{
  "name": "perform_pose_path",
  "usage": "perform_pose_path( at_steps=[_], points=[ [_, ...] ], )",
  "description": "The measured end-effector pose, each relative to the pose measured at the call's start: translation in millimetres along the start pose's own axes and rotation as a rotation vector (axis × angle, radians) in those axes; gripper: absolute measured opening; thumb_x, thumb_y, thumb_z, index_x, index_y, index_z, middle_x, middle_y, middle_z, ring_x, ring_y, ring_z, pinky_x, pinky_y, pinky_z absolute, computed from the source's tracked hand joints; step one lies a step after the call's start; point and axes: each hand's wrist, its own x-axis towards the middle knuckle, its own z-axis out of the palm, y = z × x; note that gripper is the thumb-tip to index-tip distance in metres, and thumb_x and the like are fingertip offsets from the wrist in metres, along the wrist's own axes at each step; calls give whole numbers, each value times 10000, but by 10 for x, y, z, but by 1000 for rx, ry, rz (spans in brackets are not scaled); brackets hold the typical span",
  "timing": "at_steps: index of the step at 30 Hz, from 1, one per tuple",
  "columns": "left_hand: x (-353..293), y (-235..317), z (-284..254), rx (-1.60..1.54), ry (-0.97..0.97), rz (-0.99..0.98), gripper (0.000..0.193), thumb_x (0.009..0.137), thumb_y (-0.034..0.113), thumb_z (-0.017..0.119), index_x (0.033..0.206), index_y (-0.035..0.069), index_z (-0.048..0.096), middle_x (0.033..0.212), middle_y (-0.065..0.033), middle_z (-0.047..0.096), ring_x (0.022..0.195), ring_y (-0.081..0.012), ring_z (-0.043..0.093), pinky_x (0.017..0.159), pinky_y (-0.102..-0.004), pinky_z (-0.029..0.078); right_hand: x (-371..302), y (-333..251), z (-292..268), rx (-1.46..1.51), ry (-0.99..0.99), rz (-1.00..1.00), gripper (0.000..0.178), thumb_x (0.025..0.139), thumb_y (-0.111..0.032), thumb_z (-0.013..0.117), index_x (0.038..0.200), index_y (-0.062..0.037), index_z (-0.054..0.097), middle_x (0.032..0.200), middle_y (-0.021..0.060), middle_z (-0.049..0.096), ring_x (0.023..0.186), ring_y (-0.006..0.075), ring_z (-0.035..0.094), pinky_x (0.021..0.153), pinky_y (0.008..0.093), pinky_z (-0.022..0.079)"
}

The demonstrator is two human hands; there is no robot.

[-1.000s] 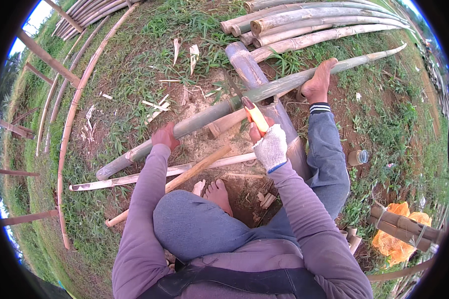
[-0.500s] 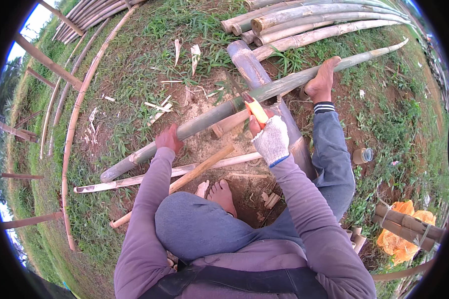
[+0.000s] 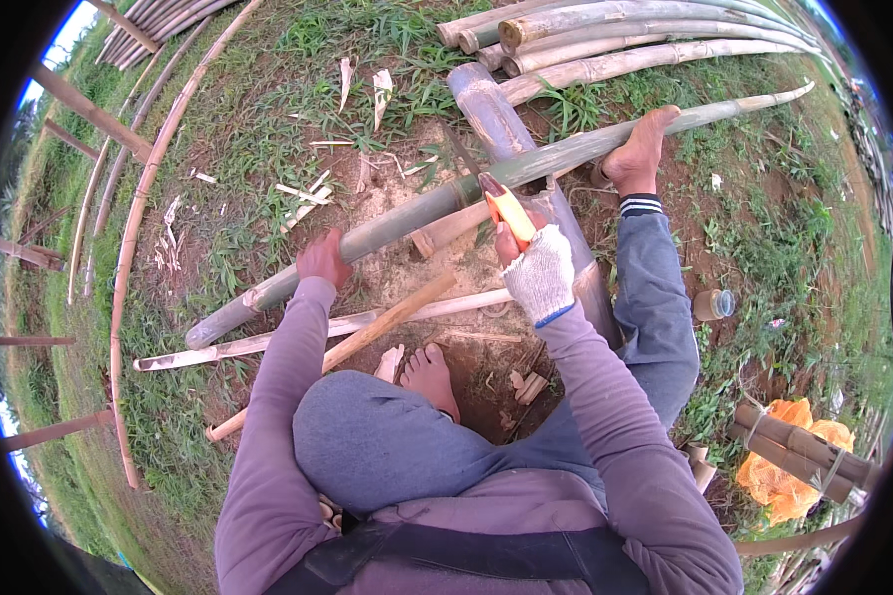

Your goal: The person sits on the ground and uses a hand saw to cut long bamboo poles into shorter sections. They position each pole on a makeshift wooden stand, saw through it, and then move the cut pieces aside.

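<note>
A long green-grey bamboo pole (image 3: 417,213) slants across the ground from lower left to upper right. My left hand (image 3: 324,260) grips it toward its near left end. In a white knit glove with bare fingertips, my right hand (image 3: 541,263) is closed round the orange-yellow handle of a handsaw (image 3: 507,210). The saw's thin dark blade crosses the pole close to a node, its tip showing on the far side. My bare right foot (image 3: 649,144) presses on the pole farther right. Beneath the pole lies a thick greyish bamboo log (image 3: 491,114), propping it up.
Several bamboo poles (image 3: 605,35) are stacked at the far right. A split bamboo length (image 3: 357,322) and a thin pole (image 3: 392,322) lie near my left foot (image 3: 430,380). A glass jar (image 3: 714,304) stands right; an orange net bag (image 3: 779,481) lies behind tied bamboo (image 3: 804,446). Shavings litter the soil.
The view has shifted slightly, moving most of the scene a little left. Both hands keep their grips, and the saw stays at the same place on the pole.
</note>
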Motion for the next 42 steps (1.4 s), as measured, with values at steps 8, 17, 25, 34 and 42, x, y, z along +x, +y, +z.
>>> perform_pose_path(
  at_steps=[8,17,25,34,42],
  points=[
    [-164,-225,51,-14,-15,-29,574,729,182,857,1241,188,597,1230,-130,710,1202,-369,662,1043,-574,490,-1515,58,-1089,-85,-158,-72,267,987,-153,630,1179,27,674,1022,164,698,844,328,695,762,408,542],
    [-96,-216,117,21,69,23,597,717,206,869,1249,177,601,1176,-131,732,1128,-372,694,974,-543,507,49,-29,145,-2,-17,-23,212,965,-193,713,1037,4,684,807,221,686,736,383,691,660,435,528],
    [-201,-244,81,44,89,-4,576,733,190,866,1232,170,577,1192,-122,714,1147,-377,677,991,-546,495,-1347,264,-805,-28,-99,-139,196,976,-115,644,1113,24,666,984,174,682,808,312,690,701,403,540],
    [-145,-130,16,-16,-35,-54,583,730,157,861,1247,198,593,1253,-130,692,1244,-372,642,1055,-574,469,-138,67,99,60,-102,13,184,972,-167,698,1017,5,650,760,192,643,678,386,654,611,437,489],
    [-176,-203,119,67,78,-36,652,710,204,895,1279,204,577,1246,-99,700,1187,-359,669,1011,-553,491,-1300,435,-720,-6,-114,-152,259,972,-221,671,1081,14,681,856,156,670,740,313,670,678,402,522]
  ],
)
